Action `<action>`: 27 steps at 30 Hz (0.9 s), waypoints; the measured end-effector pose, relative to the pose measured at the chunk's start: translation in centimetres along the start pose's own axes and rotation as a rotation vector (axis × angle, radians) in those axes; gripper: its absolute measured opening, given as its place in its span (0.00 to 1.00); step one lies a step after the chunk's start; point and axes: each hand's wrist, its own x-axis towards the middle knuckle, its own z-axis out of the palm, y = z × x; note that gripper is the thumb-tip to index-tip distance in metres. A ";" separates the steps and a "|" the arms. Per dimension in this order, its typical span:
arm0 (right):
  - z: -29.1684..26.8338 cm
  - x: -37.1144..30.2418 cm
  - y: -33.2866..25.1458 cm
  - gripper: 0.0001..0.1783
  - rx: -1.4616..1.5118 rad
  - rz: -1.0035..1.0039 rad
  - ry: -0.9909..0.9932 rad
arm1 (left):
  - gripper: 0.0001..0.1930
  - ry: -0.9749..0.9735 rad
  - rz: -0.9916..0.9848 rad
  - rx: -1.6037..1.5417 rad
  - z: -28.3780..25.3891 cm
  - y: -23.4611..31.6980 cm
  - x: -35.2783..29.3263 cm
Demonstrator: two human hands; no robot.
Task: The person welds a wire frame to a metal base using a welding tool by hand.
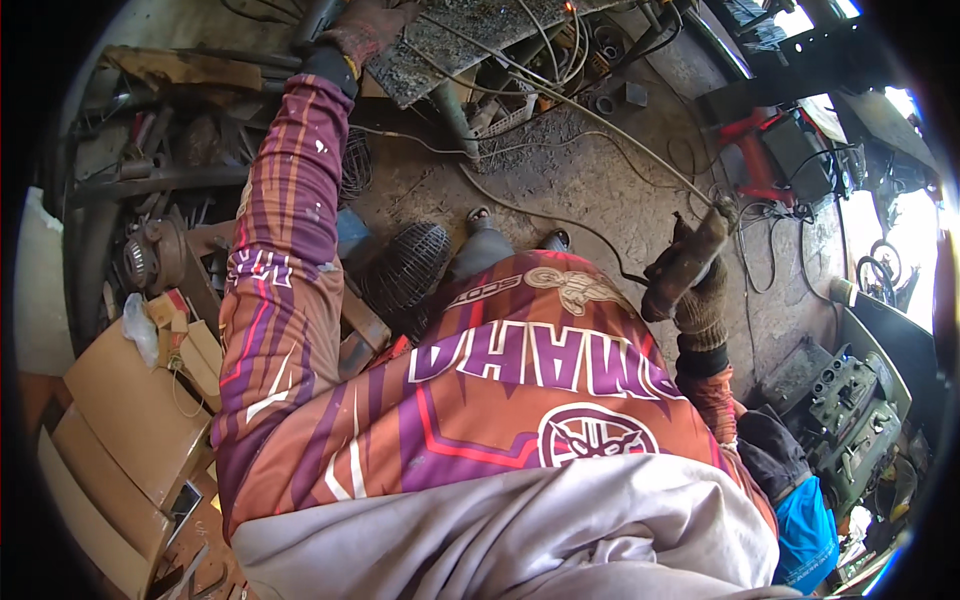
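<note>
My right hand [706, 300], in a worn knitted glove, is closed around the dark handle of a welding electrode holder [690, 262]. A cable runs from the handle's lower end toward the floor. From the holder's tip a long thin rod [610, 122] slants up and left over the metal worktable [425, 68]. My left hand [365, 32], in a dark reddish glove, is stretched out to the table's far left corner. The upper picture edge cuts it off, and its fingers are too dark to make out. A small orange glow shows at the top edge, beyond the table.
A black wire fan guard [415, 258] stands by my feet. Cables [560, 215] cross the concrete floor. A red-framed machine [755, 160] is at the right, with a greasy metal machine [840, 390] nearer. Cardboard [130, 430] and scrap metal lie to the left.
</note>
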 end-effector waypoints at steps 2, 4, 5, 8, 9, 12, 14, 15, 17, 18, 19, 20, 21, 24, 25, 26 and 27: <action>0.8 0.1 -0.7 0.26 -0.163 -0.046 0.024 | 0.22 -0.039 -0.001 0.047 -0.2 0.8 -0.1; 2.8 0.3 -1.8 0.32 -0.191 -0.076 0.073 | 0.22 -0.071 0.013 0.100 -0.7 1.4 -0.3; 2.8 0.2 -1.8 0.31 -0.327 -0.042 0.023 | 0.21 -0.094 0.012 0.122 -0.6 1.5 -0.6; 4.7 0.2 -2.9 0.29 -0.514 0.005 0.022 | 0.20 -0.160 0.025 0.218 -1.2 2.3 -1.2; 5.7 0.3 -3.5 0.28 -0.520 -0.057 0.050 | 0.20 -0.184 0.033 0.252 -1.2 2.6 -1.3; 7.3 0.4 -4.5 0.28 -0.673 -0.005 0.056 | 0.19 -0.241 0.036 0.374 -1.3 4.0 -2.1; 8.1 0.1 -4.4 0.28 -0.651 -0.015 0.082 | 0.19 -0.278 0.021 0.447 -1.5 4.9 -2.4; 8.8 0.0 -4.4 0.28 -0.637 -0.022 0.097 | 0.18 -0.298 0.014 0.487 -1.7 5.5 -2.6; 10.1 0.2 -4.7 0.29 -0.624 -0.042 0.080 | 0.18 -0.330 0.000 0.547 -1.8 6.7 -2.8; 10.5 0.3 -4.7 0.29 -0.617 -0.053 0.070 | 0.18 -0.348 -0.004 0.573 -1.8 7.0 -2.9; 10.8 0.2 -4.3 0.31 -0.646 -0.079 0.090 | 0.17 -0.347 0.005 0.584 -1.8 7.2 -3.2; 11.3 0.3 -4.4 0.32 -0.642 -0.067 0.105 | 0.17 -0.347 0.011 0.584 -2.1 7.1 -3.2; 11.9 0.4 -4.5 0.32 -0.637 -0.055 0.119 | 0.16 -0.331 0.055 0.580 -2.1 7.1 -3.4; 12.4 0.4 -4.5 0.32 -0.691 -0.019 0.142 | 0.17 -0.364 0.035 0.657 -1.9 7.4 -3.3; 12.4 0.4 -4.5 0.31 -0.720 -0.006 0.146 | 0.18 -0.394 0.059 0.578 -2.3 7.4 -3.2; 12.5 0.2 -4.5 0.31 -0.747 0.011 0.149 | 0.18 -0.428 0.082 0.501 -3.0 7.4 -3.1; 12.6 0.0 -4.6 0.31 -0.746 0.008 0.138 | 0.18 -0.463 0.103 0.422 -3.3 7.2 -2.9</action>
